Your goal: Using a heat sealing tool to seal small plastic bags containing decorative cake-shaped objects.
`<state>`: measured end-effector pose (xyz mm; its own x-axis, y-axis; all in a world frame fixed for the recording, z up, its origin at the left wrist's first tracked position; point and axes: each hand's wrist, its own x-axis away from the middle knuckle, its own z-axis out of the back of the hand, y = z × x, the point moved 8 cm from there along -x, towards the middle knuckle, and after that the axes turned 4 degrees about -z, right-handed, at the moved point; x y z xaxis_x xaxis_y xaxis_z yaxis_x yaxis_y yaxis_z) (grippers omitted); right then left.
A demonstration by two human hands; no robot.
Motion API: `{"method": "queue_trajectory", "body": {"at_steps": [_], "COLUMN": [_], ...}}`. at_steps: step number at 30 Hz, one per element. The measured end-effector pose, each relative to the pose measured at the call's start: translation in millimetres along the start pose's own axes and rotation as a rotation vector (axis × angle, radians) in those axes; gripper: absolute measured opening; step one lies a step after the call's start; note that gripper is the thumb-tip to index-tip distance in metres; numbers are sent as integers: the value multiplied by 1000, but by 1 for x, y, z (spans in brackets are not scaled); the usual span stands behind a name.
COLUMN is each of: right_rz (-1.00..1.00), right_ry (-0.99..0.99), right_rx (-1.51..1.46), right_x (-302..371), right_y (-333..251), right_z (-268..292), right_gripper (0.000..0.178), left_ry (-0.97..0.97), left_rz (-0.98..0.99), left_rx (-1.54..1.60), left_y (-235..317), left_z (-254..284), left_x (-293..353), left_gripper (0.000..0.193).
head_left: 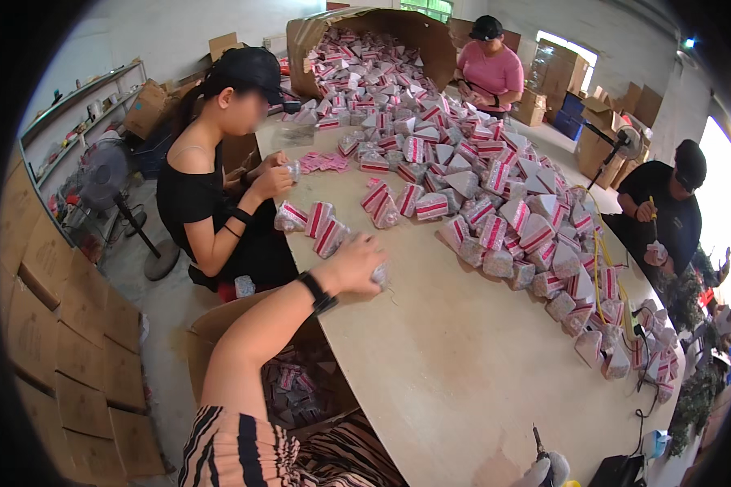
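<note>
My left hand (357, 265) reaches over the left edge of the table, a black band on its wrist. Its fingers curl over a small clear-wrapped packet (380, 276), mostly hidden beneath them. Just beyond it lie several wedge-shaped packets (330, 236) with pink-red bands. At the bottom edge, my right hand (544, 471), in a pale glove, is closed around a thin pointed tool (538, 439) that sticks upward; most of this hand is cut off by the frame.
A big heap of banded packets (495, 203) spills from a large carton (300, 49) across the table (430, 365). A box (300, 390) of packets stands below my left arm. Yellow cord (597, 268) crosses the heap. Co-workers sit left (219, 170), far (491, 69) and right (666, 211).
</note>
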<state>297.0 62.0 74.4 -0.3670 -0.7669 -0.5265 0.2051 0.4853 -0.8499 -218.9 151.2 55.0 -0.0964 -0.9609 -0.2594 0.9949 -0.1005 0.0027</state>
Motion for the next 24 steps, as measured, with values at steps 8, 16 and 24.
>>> {"method": "queue_trajectory", "body": {"at_steps": [8, 16, 24], "right_rz": [21, 44, 65], "right_ry": [3, -3, 4], "right_rx": [10, 4, 30], "right_x": [4, 2, 0], "right_y": [1, -2, -4], "right_z": [1, -3, -2], "right_gripper": [23, 23, 22], "left_ry": [-358, 104, -133], "left_rz": [249, 267, 326], "left_rx": [-141, -167, -37], "left_y": [-15, -105, -155], "left_z": [48, 63, 0], "left_x": [119, 28, 27], "left_gripper": [69, 67, 47]}}
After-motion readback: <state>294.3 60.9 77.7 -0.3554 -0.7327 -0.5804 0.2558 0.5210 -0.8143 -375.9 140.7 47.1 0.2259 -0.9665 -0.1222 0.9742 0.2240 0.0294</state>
